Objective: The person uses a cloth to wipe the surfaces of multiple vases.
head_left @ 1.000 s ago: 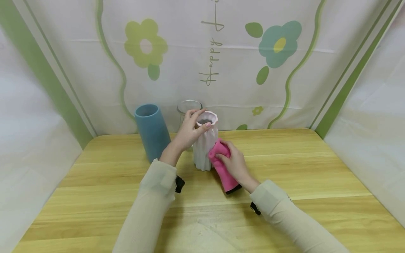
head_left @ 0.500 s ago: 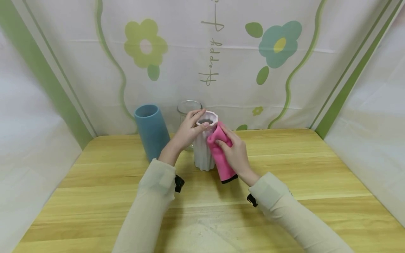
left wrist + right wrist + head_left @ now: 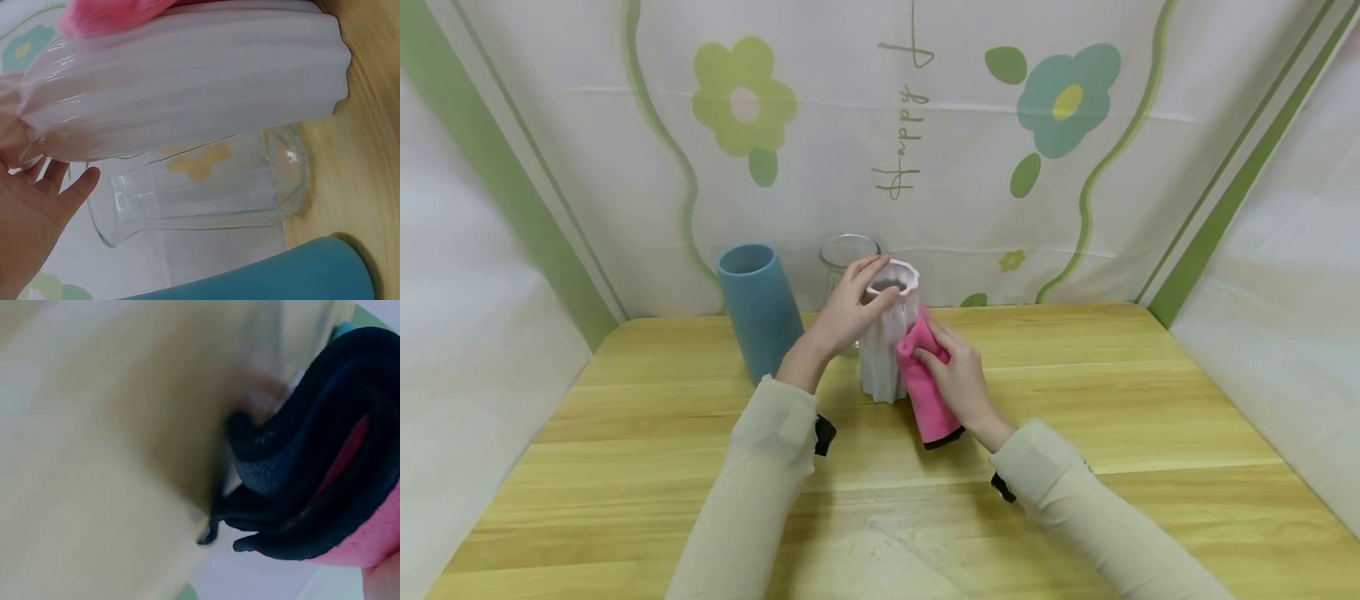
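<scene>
A white fluted vase (image 3: 880,367) stands upright on the table, its scalloped rim pinkish and glossy. With thumb and fingers spread around its rim, my left hand (image 3: 844,315) holds it from the left; the left wrist view shows the vase's ribbed side (image 3: 187,81) up close. My right hand (image 3: 962,379) grips a folded pink cloth (image 3: 931,408) with a dark edge and holds it against the vase's right side. In the right wrist view the cloth's dark folded layers (image 3: 300,481) fill the right half. The fingertips behind the cloth are hidden.
A tall blue vase (image 3: 762,312) stands left of the white one, close to my left forearm. Behind the left hand is a clear glass vase (image 3: 200,194), partly hidden. The wooden table (image 3: 1112,400) ends at a flower-printed curtain (image 3: 940,225).
The right hand and pink cloth slid up along the vase's side toward the rim, then came partway down again. The left hand stayed at the rim. The head view shifted slightly.
</scene>
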`<state>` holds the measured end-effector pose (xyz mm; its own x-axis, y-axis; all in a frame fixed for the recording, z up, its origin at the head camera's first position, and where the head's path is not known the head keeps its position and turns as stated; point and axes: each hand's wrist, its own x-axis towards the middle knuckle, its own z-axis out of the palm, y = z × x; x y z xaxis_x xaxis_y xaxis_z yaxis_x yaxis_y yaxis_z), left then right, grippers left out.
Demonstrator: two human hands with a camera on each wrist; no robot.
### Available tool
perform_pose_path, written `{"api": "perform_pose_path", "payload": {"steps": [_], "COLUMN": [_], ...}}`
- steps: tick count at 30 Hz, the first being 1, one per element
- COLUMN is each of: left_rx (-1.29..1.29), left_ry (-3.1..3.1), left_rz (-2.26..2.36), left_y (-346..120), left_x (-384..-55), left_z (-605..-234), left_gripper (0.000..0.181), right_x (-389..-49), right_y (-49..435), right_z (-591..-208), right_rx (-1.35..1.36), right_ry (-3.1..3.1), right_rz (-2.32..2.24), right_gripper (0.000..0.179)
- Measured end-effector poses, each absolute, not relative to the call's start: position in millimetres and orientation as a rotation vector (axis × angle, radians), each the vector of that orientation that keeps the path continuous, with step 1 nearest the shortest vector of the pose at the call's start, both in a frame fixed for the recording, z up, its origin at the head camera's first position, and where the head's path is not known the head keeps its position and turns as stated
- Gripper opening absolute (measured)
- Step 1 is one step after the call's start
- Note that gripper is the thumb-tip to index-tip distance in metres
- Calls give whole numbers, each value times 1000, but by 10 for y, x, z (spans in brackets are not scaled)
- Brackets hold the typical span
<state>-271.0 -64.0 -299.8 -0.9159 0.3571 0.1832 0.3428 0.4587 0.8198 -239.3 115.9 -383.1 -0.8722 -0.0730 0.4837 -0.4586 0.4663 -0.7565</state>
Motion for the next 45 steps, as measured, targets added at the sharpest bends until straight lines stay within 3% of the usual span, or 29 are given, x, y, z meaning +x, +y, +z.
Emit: {"api": "perform_pose_path", "payload": {"steps": [6,15,34,45], "left_rx": [632,646,680,662], "left_ry": [2737,2732,2687,2693], "left_rz": [1412,1447,1447,1429], "left_y": [-629,-631,-640,-645], "left_x": [-2706,-2689,-2694,-2709], "left_z": [-2988,-3002,-2956,-2972], "left_gripper": [69,64,54,58], "right_x": [-2396,-2386,-2429,-2417], "right_y": [1187,1184,1098,1119], "right_z": [-3976,-4037,-3546,-3649], "right_rx": [438,425,436,442], "right_ry": [-2408,-2418,-2243,-2286], "right_rz": [1383,1340,1377,1390], "right_gripper": [53,53,52,55]}}
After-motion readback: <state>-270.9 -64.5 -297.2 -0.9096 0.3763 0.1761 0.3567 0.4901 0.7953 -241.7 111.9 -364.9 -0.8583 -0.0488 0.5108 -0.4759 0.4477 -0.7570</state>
